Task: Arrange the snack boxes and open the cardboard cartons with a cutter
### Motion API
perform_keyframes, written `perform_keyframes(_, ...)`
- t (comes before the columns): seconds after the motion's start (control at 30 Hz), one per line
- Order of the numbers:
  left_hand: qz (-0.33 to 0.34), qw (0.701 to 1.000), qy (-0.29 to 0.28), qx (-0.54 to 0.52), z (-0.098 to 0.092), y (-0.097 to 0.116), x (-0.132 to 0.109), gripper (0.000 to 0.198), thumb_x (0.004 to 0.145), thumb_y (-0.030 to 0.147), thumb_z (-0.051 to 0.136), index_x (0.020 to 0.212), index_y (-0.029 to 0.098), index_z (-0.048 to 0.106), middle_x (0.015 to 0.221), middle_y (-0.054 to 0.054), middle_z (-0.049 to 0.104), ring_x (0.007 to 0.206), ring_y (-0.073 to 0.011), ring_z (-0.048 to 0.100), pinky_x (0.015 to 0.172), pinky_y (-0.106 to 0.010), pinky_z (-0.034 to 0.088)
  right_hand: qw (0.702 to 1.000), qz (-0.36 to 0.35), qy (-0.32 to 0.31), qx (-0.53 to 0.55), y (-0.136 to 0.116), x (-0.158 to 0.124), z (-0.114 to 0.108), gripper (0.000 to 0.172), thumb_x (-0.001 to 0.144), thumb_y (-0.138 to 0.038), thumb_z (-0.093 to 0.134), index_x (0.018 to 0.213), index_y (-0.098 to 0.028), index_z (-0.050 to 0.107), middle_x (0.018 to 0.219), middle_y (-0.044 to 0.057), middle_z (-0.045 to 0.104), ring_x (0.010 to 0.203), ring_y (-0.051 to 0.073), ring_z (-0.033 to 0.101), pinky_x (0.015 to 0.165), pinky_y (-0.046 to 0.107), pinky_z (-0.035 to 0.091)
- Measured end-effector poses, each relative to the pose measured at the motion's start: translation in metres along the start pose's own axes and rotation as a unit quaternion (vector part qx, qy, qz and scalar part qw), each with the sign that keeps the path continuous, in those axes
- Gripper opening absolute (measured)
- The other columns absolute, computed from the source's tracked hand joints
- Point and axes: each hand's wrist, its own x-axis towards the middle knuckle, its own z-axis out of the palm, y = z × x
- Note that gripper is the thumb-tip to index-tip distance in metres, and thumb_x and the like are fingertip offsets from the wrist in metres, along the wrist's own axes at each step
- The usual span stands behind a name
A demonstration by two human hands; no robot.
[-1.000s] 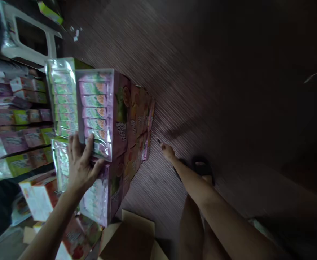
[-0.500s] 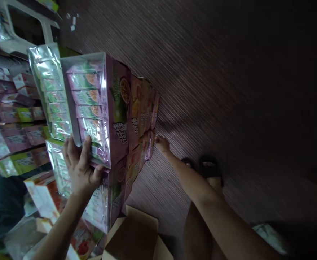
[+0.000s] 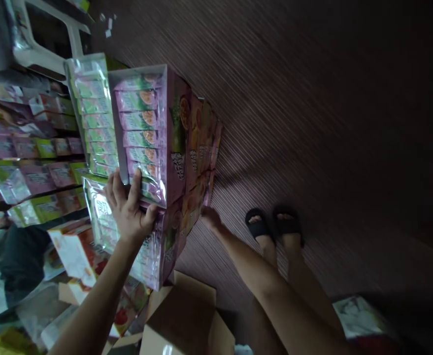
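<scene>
A tall stack of pink snack boxes (image 3: 172, 143) wrapped in clear film stands on the dark ribbed floor (image 3: 312, 123). My left hand (image 3: 129, 207) lies flat on the top of the stack, fingers spread over the film and thumb hooked on the near box. My right hand (image 3: 209, 217) reaches down to the foot of the stack, against its lowest boxes; its fingers are hidden behind the boxes. My feet in black sandals (image 3: 275, 227) stand just right of the stack.
More pink and green boxes (image 3: 35, 167) fill the left side. An open cardboard carton (image 3: 186, 320) sits below the stack. A white plastic frame (image 3: 42, 44) is at top left, and red and white boxes (image 3: 76, 256) lie near my left forearm.
My right hand slid down along the foot of the stack toward my feet. The view shifted, and my left hand stayed on the top boxes.
</scene>
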Motion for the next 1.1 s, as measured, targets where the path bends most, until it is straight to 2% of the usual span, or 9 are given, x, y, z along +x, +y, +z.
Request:
perform_keyframes(0.13,-0.003,1.000,-0.001,0.001,-0.003,0.003,0.000,0.099,0.080,0.084,0.018,0.148,0.017,0.044,0.159,-0.013,0.024,0.148,-0.0330,0.019,0.121,-0.048,0.012,0.998,0.012,-0.050,-0.035,-0.009,-0.032,0.005,0.027,0.094,-0.026,0.044,0.082,-0.017,0.066,0.089,0.008,0.070,0.082,0.017,0.063,0.069,0.026,0.039)
perform_keyframes(0.3,0.006,1.000,0.004,-0.009,-0.004,0.004,0.000,0.094,0.081,0.082,0.023,0.148,0.018,0.043,0.160,-0.013,0.023,0.148,-0.0341,0.017,0.121,-0.049,0.008,0.998,0.023,0.046,-0.036,-0.025,-0.023,-0.038,0.050,0.103,-0.032,0.013,0.117,-0.021,0.060,0.113,0.008,0.067,0.099,0.016,0.061,0.076,0.024,0.038)
perform_keyframes(0.43,0.006,1.000,0.007,-0.015,-0.006,0.005,-0.001,0.092,0.082,0.081,0.024,0.148,0.020,0.043,0.160,-0.012,0.023,0.148,-0.0335,0.017,0.121,-0.049,0.008,0.998,-0.009,-0.038,-0.044,-0.044,-0.060,-0.009,0.039,0.101,-0.032,0.030,0.103,-0.019,0.066,0.100,0.009,0.071,0.091,0.018,0.064,0.069,0.026,0.038)
perform_keyframes(0.5,0.001,1.000,0.001,-0.007,-0.007,0.006,-0.001,0.091,0.082,0.081,0.025,0.147,0.020,0.044,0.160,-0.013,0.025,0.149,-0.0325,0.017,0.121,-0.048,0.008,0.996,-0.005,-0.071,-0.047,-0.041,-0.083,0.006,0.033,0.098,-0.031,0.039,0.093,-0.018,0.069,0.093,0.009,0.071,0.085,0.019,0.065,0.067,0.027,0.037)
perform_keyframes(0.57,0.002,1.000,0.002,-0.004,-0.008,0.006,0.000,0.091,0.082,0.081,0.025,0.147,0.021,0.044,0.159,-0.013,0.025,0.149,-0.0322,0.017,0.121,-0.049,0.009,0.996,0.010,-0.071,-0.048,-0.033,-0.093,0.003,0.033,0.097,-0.029,0.039,0.091,-0.017,0.069,0.096,0.009,0.071,0.086,0.019,0.065,0.068,0.027,0.038)
perform_keyframes(0.67,0.015,1.000,0.017,-0.009,-0.008,0.005,0.000,0.089,0.083,0.080,0.024,0.147,0.021,0.045,0.159,-0.014,0.027,0.148,-0.0337,0.018,0.120,-0.051,0.010,0.999,0.043,0.018,-0.005,-0.030,-0.085,-0.029,0.038,0.099,-0.028,0.031,0.098,-0.018,0.067,0.097,0.007,0.070,0.087,0.016,0.063,0.070,0.024,0.038)
perform_keyframes(0.77,0.020,0.999,0.026,-0.014,-0.006,0.003,0.000,0.088,0.084,0.079,0.025,0.147,0.022,0.045,0.159,-0.014,0.027,0.147,-0.0350,0.019,0.120,-0.052,0.009,0.985,0.001,0.137,0.107,-0.053,-0.081,-0.049,0.043,0.101,-0.032,0.025,0.097,-0.017,0.065,0.088,0.005,0.068,0.077,0.012,0.060,0.068,0.022,0.037)
perform_keyframes(0.97,0.020,0.999,0.021,-0.020,-0.006,0.002,-0.003,0.086,0.083,0.079,0.031,0.148,0.024,0.042,0.161,-0.014,0.022,0.148,-0.0367,0.017,0.119,-0.056,0.008,0.999,-0.023,-0.011,0.042,-0.102,-0.124,0.005,0.031,0.097,-0.031,0.040,0.092,-0.018,0.068,0.087,0.007,0.071,0.075,0.016,0.061,0.062,0.026,0.032)
perform_keyframes(1.1,0.019,1.000,0.017,-0.014,-0.007,0.002,-0.004,0.083,0.083,0.076,0.039,0.149,0.026,0.041,0.161,-0.014,0.020,0.148,-0.0370,0.017,0.119,-0.056,0.010,0.999,-0.013,-0.003,0.030,-0.098,-0.139,0.009,0.032,0.098,-0.030,0.038,0.095,-0.019,0.068,0.090,0.007,0.072,0.080,0.017,0.062,0.065,0.027,0.031)
